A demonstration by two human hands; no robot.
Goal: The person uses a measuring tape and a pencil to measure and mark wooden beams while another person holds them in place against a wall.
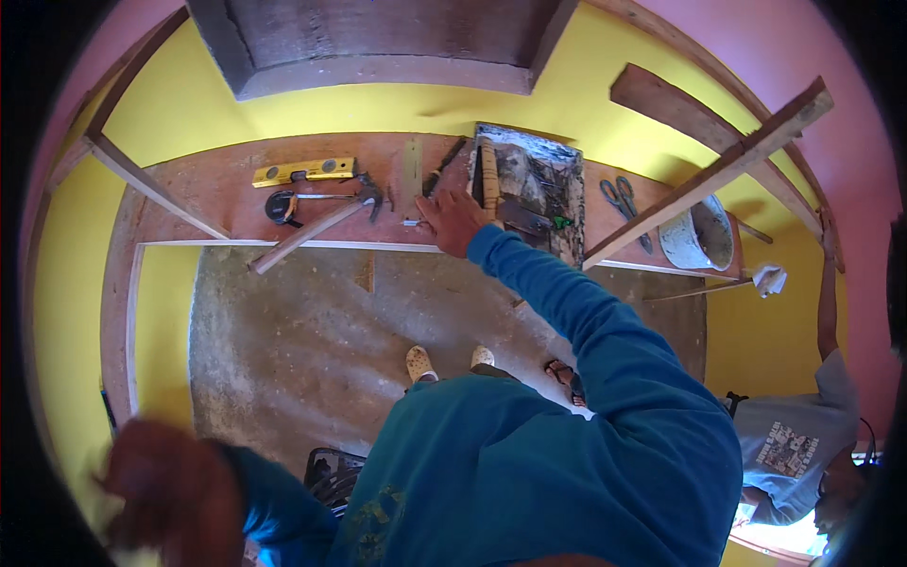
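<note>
Dark tool (445,166) runs lower-left to upper-right — tip unclear — beside right hand (455,220).

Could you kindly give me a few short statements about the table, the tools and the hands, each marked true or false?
1. The yellow level lies to the left of the right hand. True.
2. The hammer lies wholly within the table. False: its handle sticks out past the front edge.
3. The scissors lie between the dirty box and the bucket. True.
4. The left hand rests on the table. False: it is away from the table, blurred, at the lower left of the picture.
5. The wall just behind the table is green. False: it is yellow.
</note>
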